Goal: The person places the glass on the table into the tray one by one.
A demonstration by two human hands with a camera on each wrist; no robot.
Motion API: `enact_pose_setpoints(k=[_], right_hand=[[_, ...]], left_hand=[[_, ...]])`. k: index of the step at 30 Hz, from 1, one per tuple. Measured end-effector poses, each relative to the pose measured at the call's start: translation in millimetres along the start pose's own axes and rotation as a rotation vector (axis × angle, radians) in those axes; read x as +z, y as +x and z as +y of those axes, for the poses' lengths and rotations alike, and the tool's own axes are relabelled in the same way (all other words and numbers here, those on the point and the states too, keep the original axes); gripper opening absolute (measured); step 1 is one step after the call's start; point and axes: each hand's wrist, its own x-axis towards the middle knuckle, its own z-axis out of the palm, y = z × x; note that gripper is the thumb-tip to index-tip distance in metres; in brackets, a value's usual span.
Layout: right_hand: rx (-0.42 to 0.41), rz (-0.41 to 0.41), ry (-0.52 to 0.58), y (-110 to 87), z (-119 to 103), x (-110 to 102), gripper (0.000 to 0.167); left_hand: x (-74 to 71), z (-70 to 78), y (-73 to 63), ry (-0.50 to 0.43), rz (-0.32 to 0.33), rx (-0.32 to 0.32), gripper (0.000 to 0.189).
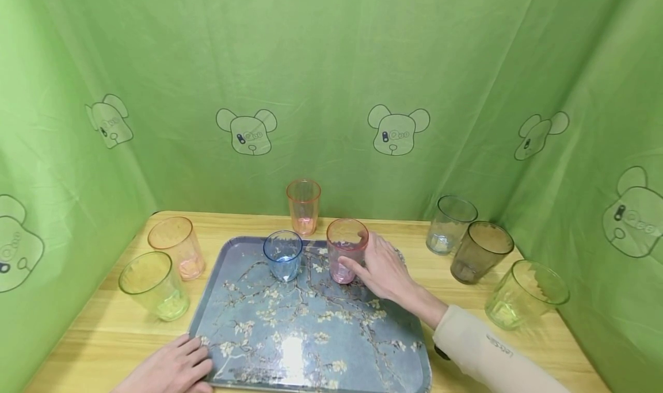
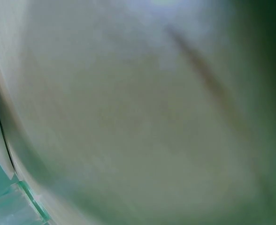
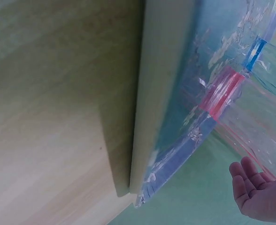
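A clear pink cup point(image 1: 346, 266) stands upright on a blue blossom-patterned tray point(image 1: 290, 324), near its back edge. My right hand point(image 1: 385, 269) is around the right side of this cup, thumb across the front and fingers behind. In the right wrist view, the fingers point(image 3: 250, 180) show bent beside the cup's wall, while the thumb is hidden. Left of it on the tray is a clear blue cup point(image 1: 284, 260). My left hand point(image 1: 173, 367) rests at the tray's front left corner, fingers lying over the edge. The left wrist view is mostly a blurred pale surface.
Behind the tray stands an orange-pink cup point(image 1: 304, 209). An orange cup point(image 1: 178, 249) and a yellow-green cup point(image 1: 157, 289) are on the left; a grey cup point(image 1: 448, 229), a brown cup point(image 1: 479, 255) and another yellow-green cup point(image 1: 518, 301) on the right. Green curtains point(image 1: 331, 65) enclose the wooden table point(image 1: 93, 347).
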Motion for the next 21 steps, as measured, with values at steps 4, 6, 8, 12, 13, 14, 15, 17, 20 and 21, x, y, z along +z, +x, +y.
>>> enact_pose_setpoints(k=[4,6,8,12,13,14,15,17,20,21], right_hand=[[0.008,-0.012,0.002,1.2,-0.2,1.0,0.076],[0.012,-0.020,0.006,1.7,-0.8,1.1,0.077],[0.014,-0.027,0.008,1.9,-1.3,1.2,0.077],[0.010,-0.037,0.007,2.9,-2.5,1.3,0.076],[0.008,-0.037,0.006,3.2,-2.9,1.4,0.075],[0.007,-0.039,0.007,3.6,-3.0,1.6,0.075],[0.009,-0.042,0.009,3.8,-3.5,1.4,0.075],[0.011,-0.043,0.009,4.2,-4.3,1.3,0.075],[0.009,-0.043,0.010,4.5,-4.8,1.7,0.075],[0.007,-0.040,0.008,4.5,-5.0,1.7,0.075]], left_hand=[[0.5,-0.1,-0.7,0.002,0.001,0.000,0.042],[0.7,-0.1,-0.9,0.008,-0.001,0.000,0.042],[0.7,0.1,-0.9,0.012,-0.002,0.000,0.042],[0.6,0.3,-0.8,0.005,-0.003,-0.005,0.042],[0.6,0.4,-0.8,0.003,-0.002,-0.007,0.042],[0.4,0.4,-0.7,0.001,-0.001,-0.007,0.042],[0.4,0.4,-0.6,0.001,0.001,-0.008,0.042],[0.2,0.5,-0.6,-0.001,0.003,-0.009,0.042],[0.1,0.5,-0.5,0.004,0.004,-0.006,0.042],[0.2,0.5,-0.5,0.005,0.003,-0.006,0.042]])
